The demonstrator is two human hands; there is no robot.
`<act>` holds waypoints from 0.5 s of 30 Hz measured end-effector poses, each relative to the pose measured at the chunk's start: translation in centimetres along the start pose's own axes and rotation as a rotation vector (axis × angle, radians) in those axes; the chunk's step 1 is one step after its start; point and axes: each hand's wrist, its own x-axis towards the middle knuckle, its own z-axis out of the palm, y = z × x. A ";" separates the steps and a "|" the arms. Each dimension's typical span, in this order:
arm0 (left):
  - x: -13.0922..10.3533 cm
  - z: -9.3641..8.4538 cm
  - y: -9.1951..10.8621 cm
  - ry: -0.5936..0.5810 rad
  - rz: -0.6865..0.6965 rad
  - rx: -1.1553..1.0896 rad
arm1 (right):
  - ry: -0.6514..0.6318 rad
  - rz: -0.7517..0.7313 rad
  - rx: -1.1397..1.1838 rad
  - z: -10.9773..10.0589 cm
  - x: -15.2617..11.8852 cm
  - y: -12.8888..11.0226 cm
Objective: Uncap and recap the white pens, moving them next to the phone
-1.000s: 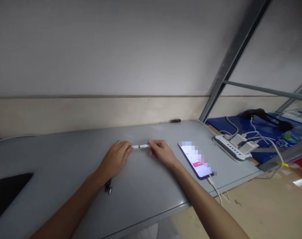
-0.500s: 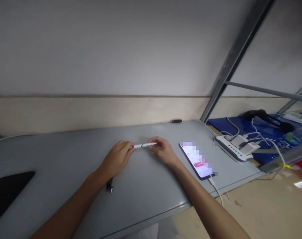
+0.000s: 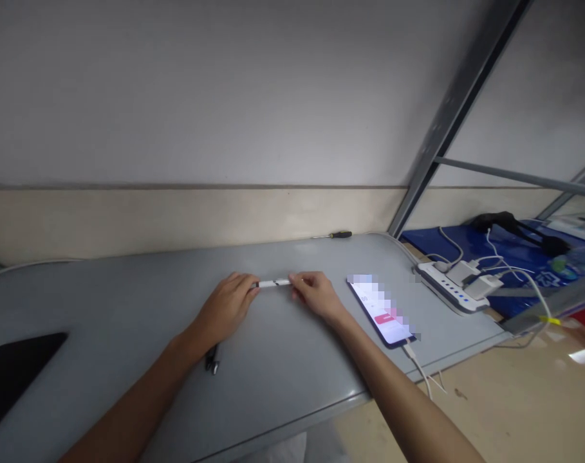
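Observation:
A slim white pen [image 3: 273, 283] with dark marks lies level between my two hands, close above the grey tabletop. My left hand [image 3: 230, 301] is closed on its left end, fingers over the top and thumb below. At the other end, my right hand [image 3: 316, 292] pinches the pen between thumb and fingertips, hiding its tip. Partly behind my left wrist, small dark pen-like items [image 3: 213, 361] with a shiny end rest on the table.
A lit phone [image 3: 381, 312] on a white charging cable lies right of my right hand. Farther right sits a power strip [image 3: 451, 286] with plugged-in chargers. A screwdriver [image 3: 339, 235] lies by the wall, and a black flat object [image 3: 22, 366] is at left.
My right hand's fingers have closed in on the pen's right end, covering the tip that showed before. My left hand stays in place.

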 end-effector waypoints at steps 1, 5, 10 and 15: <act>0.0 0.0 0.0 -0.003 -0.002 0.000 | 0.017 -0.035 -0.015 0.0 0.0 0.1; 0.0 0.0 -0.1 -0.012 -0.008 -0.006 | 0.074 -0.097 -0.023 -0.1 0.1 0.5; 0.0 0.1 -0.3 -0.024 0.019 0.003 | 0.028 -0.017 -0.098 -0.1 0.2 0.6; 0.0 0.3 -0.6 -0.023 0.021 0.017 | 0.074 -0.087 -0.034 0.0 0.2 0.4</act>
